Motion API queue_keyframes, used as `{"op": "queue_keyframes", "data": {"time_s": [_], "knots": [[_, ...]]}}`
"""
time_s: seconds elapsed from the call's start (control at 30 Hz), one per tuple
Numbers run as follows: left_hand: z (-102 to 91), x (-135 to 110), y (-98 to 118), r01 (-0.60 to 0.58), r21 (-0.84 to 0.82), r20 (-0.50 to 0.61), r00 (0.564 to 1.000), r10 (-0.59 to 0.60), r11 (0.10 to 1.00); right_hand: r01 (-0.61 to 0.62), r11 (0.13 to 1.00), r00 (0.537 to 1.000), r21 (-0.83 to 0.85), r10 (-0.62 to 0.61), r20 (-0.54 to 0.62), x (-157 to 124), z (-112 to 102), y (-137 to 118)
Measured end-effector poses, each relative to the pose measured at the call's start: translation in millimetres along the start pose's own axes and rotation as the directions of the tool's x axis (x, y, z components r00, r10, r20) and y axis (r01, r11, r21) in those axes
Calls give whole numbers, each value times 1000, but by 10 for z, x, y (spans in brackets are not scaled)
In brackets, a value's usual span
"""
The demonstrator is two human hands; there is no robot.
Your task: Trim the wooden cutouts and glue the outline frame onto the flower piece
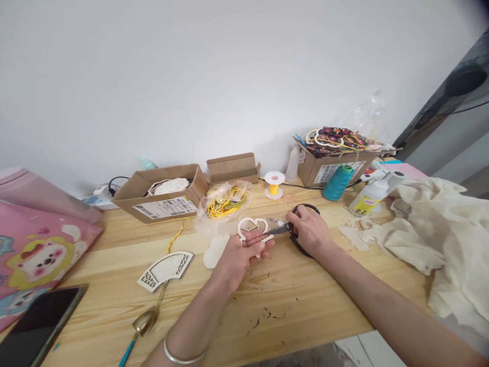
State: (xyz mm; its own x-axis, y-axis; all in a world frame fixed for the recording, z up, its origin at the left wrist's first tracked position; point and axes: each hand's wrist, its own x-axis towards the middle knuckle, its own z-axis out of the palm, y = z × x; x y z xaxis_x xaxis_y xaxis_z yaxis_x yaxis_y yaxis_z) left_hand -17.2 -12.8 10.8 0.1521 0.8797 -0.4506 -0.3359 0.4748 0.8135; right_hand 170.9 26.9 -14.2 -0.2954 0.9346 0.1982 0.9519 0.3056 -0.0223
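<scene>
Two boxes (164, 208), cutouts (170, 186) and cloth (353, 142) inside, on table (290, 293) by wall (191, 76); your left hand (237, 260) clasps frame (263, 221), right hand (311, 230) scissors (280, 230).

Slvr bangle (184, 361), L arm (202, 316)

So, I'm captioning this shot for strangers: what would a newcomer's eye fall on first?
Probably the black-handled scissors in the right hand, near the centre, pointing towards the pale cutout frame in the left hand. Next might come the bright teal thread cone in front of the rightmost cardboard box, and the pink cartoon-printed item at the left edge.
</scene>
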Motion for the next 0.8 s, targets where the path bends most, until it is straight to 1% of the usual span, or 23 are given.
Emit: {"op": "queue_keyframes", "data": {"time_s": [0.07, 0.13, 0.33, 0.4, 0.57, 0.67, 0.8], "knots": [[0, 0, 12, 23, -2, 14, 1000, -23, 1000, 13, 1000, 1000, -1, -13, -4, 6, 0, 9], [18, 0, -1, 20, -18, 12, 1000, -20, 1000, 23, 1000, 1000, 10, -23, -7, 9, 1, 20], [99, 21, -100, -72, -74, -42, 997, 69, 995, 8, 997, 1000, 74, -7, -16, -14, -5, 24], [110, 39, -117, -92, -64, -47, 995, 89, 994, 13, 997, 1000, 78, -13, -12, -22, -12, 15], [93, 67, -118, -148, 7, -18, 989, 148, 989, 25, 995, 1000, 92, -27, 10, -23, -22, 12], [76, 59, -116, -144, 43, -9, 989, 144, 989, 33, 997, 999, 74, -34, 14, -20, -19, 17], [73, 50, -127, -112, 40, -19, 993, 113, 993, 1, 1000, 1000, 7, -1, 4, -23, -25, 9]]}}
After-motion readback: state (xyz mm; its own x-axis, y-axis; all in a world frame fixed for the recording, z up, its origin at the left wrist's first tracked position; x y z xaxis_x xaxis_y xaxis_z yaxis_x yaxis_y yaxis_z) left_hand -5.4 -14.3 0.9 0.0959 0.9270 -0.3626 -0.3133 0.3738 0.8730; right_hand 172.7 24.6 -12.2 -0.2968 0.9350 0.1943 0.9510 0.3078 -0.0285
